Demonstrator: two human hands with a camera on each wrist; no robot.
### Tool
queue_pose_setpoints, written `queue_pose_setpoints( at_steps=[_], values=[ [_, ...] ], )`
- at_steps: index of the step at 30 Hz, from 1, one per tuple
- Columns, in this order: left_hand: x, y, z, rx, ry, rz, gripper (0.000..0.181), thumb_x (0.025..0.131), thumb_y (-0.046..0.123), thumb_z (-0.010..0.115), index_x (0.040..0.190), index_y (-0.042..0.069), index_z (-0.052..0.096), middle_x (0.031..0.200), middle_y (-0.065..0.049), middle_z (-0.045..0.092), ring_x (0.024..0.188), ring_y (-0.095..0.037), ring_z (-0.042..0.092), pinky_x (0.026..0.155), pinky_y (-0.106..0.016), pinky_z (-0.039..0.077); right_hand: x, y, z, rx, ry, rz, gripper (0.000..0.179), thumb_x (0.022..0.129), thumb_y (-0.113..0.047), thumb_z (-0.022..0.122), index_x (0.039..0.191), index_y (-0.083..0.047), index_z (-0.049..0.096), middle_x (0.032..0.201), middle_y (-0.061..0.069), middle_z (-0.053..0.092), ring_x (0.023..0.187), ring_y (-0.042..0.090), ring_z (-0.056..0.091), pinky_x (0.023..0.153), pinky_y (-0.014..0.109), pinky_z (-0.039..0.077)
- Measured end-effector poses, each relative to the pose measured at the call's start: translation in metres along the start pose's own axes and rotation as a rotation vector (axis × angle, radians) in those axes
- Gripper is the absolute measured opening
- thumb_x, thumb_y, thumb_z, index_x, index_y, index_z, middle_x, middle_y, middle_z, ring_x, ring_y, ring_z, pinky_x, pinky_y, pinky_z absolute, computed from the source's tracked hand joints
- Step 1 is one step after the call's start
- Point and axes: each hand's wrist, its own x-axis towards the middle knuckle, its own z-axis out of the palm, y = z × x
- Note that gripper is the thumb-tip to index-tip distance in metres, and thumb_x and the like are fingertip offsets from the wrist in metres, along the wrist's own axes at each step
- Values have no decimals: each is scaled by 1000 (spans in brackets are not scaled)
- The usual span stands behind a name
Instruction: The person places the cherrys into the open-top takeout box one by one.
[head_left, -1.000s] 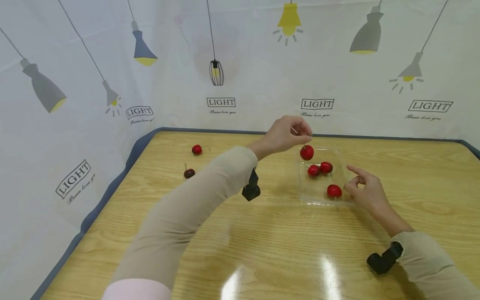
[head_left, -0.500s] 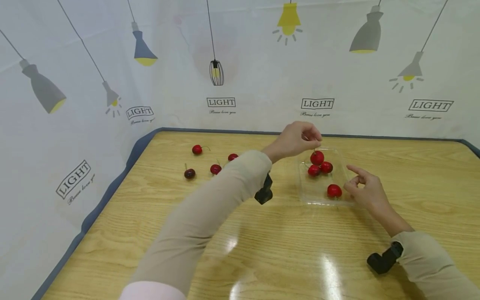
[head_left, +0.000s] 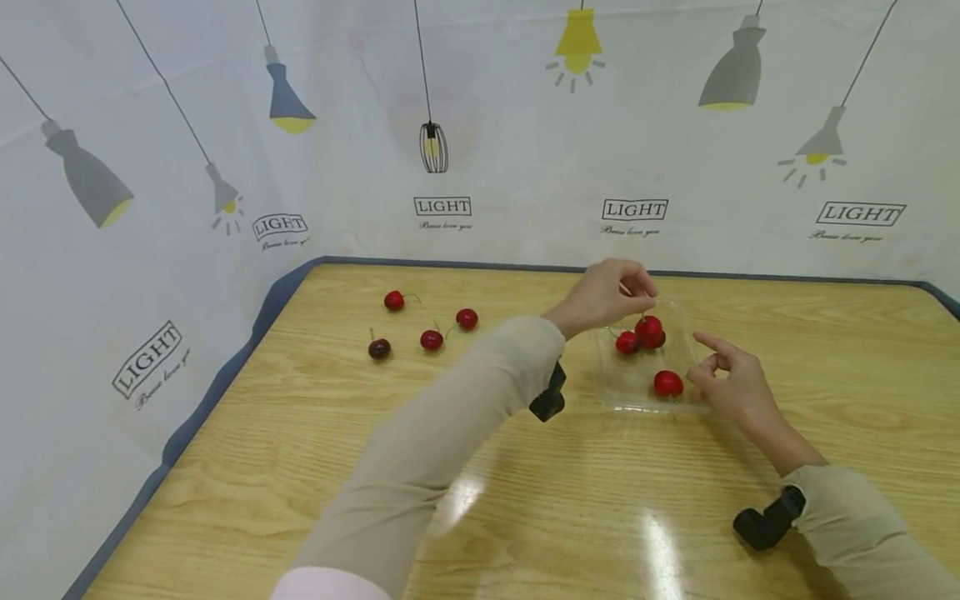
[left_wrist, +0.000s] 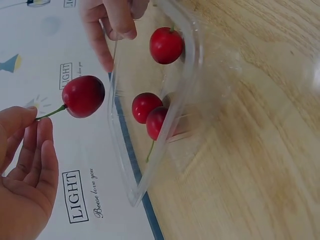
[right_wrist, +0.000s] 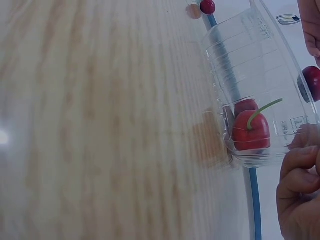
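My left hand [head_left: 606,292] pinches a red cherry [left_wrist: 83,96] by its green stem. The cherry hangs over a clear plastic container [head_left: 621,385]. Inside the container are three red cherries: one near the front [head_left: 668,383], and a pair at the back, of which the left one [head_left: 627,342] shows well. The other of that pair is mostly hidden behind the hanging cherry in the head view. At the container's right side, my right hand [head_left: 737,385] grips the rim between thumb and curled fingers, its index finger pointing out over the container.
On the wooden table [head_left: 570,500], to the left, lie several loose cherries: a bright red one [head_left: 394,301], a dark one [head_left: 379,348] and two more [head_left: 431,339] closer to my left sleeve. A white curtain [head_left: 517,108] printed with lamps stands behind and left of the table.
My left hand has moved right and lowered with the cherry, from the container's back left corner to over the back pair. The right hand has stayed put. Two table cherries came out from behind the left sleeve.
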Motion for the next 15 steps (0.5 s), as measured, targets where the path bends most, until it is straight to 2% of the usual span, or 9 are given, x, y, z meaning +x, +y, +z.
queue_pose_setpoints(
  at_steps=[12, 15],
  values=[
    [4, -6, 15, 31, 31, -26, 5, 83, 14, 62, 86, 11, 61, 79, 4, 57, 74, -5, 53, 63, -13, 42, -1, -1, -1, -3, 0, 5, 49, 81, 0, 49, 128, 10, 38, 68, 4, 49, 57, 5, 41, 52, 20, 35],
    [4, -8, 17, 40, 44, -17, 5, 83, 13, 63, 86, 10, 61, 79, 3, 58, 74, -5, 53, 63, -12, 42, -1, -1, 0, 0, 0, -3, 49, 81, 1, 50, 127, 11, 37, 68, 4, 50, 56, 4, 41, 51, 19, 35]
  ],
)
